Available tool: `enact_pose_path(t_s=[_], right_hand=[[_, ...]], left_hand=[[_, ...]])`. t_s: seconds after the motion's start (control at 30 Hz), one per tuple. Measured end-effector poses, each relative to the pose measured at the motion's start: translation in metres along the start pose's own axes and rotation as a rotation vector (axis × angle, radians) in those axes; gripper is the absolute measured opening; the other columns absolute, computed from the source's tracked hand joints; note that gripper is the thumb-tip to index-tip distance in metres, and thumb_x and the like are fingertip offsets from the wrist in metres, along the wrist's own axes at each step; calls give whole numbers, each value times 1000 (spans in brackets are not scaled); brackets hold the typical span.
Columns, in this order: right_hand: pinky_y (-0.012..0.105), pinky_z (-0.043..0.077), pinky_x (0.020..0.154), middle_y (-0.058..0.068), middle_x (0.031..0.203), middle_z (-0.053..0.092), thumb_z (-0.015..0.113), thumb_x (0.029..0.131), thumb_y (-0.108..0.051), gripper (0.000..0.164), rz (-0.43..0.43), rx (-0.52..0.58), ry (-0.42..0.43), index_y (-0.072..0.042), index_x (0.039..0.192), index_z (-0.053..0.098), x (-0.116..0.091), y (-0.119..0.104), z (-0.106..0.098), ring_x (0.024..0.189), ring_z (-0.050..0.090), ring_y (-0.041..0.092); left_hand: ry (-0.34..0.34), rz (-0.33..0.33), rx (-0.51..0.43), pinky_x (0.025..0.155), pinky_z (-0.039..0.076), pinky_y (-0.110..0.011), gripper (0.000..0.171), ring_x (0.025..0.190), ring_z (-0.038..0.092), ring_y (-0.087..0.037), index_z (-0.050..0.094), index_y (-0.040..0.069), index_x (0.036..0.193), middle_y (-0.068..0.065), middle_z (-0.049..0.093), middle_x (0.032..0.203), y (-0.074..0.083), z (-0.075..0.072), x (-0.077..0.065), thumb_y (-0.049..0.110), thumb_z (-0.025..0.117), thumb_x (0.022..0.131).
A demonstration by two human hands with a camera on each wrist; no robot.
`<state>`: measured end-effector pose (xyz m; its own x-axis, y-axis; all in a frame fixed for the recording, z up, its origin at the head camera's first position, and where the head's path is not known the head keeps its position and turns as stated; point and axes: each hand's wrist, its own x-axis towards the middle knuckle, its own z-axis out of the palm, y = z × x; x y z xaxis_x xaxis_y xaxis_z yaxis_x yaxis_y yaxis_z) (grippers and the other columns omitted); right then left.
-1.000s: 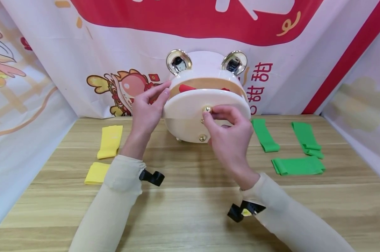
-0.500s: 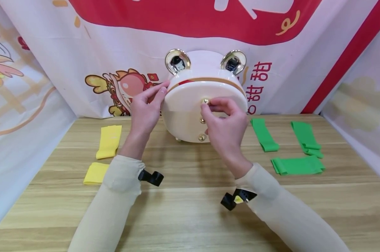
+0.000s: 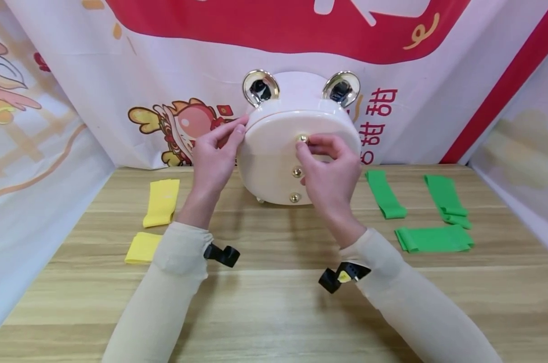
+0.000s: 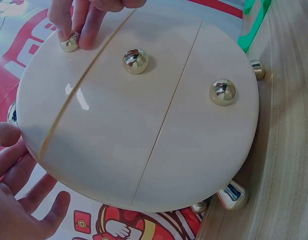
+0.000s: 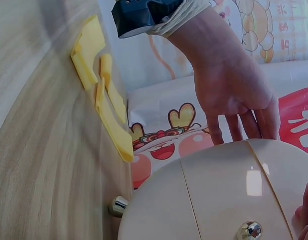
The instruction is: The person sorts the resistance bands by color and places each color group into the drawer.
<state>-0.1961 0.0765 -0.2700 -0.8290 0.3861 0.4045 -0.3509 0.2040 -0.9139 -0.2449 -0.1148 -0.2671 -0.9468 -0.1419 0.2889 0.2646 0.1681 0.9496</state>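
Observation:
A glossy white round-fronted drawer box (image 3: 266, 166) with two gold-rimmed eyes stands at the back of the table. My right hand (image 3: 332, 174) pinches the gold top knob (image 3: 303, 138) between thumb and fingers; the left wrist view also shows this top knob (image 4: 70, 42). Only a thin seam shows above the top drawer front (image 3: 274, 133), so its inside is hidden. My left hand (image 3: 217, 156) rests its fingertips against the box's upper left side, fingers mostly extended in the right wrist view. Below sit a middle knob (image 4: 135, 61) and a bottom knob (image 4: 223, 92).
Two yellow folded strips, including this upper strip (image 3: 161, 202), lie left on the wooden table (image 3: 264, 312). Three green strips, among them a wide front strip (image 3: 434, 239), lie to the right. A printed cloth backdrop (image 3: 187, 65) hangs close behind the box.
The top drawer has gone in: the gap above its front, where something red showed, has narrowed to a seam. My right hand moved away from me with the knob; my left stayed put.

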Motion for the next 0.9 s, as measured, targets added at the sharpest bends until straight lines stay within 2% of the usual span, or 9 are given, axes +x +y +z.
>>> enact_pose_path(t_s=[0.4, 0.9], right_hand=[[27, 59, 50, 6, 98, 81, 82, 94, -22, 17, 1, 10, -10, -11, 106, 77, 3, 2, -3, 60, 69, 32], [26, 58, 48, 5, 97, 80, 84, 92, -21, 19, -5, 47, -34, -8, 105, 77, 4, 4, -3, 54, 68, 26]], left_hand=[[14, 0, 13, 108, 59, -35, 31, 122, 67, -11, 76, 29, 132, 3, 74, 136, -1, 2, -2, 39, 67, 105], [35, 6, 30, 107, 59, -32, 30, 121, 68, -10, 77, 28, 131, 3, 74, 135, 0, 1, -1, 38, 68, 105]])
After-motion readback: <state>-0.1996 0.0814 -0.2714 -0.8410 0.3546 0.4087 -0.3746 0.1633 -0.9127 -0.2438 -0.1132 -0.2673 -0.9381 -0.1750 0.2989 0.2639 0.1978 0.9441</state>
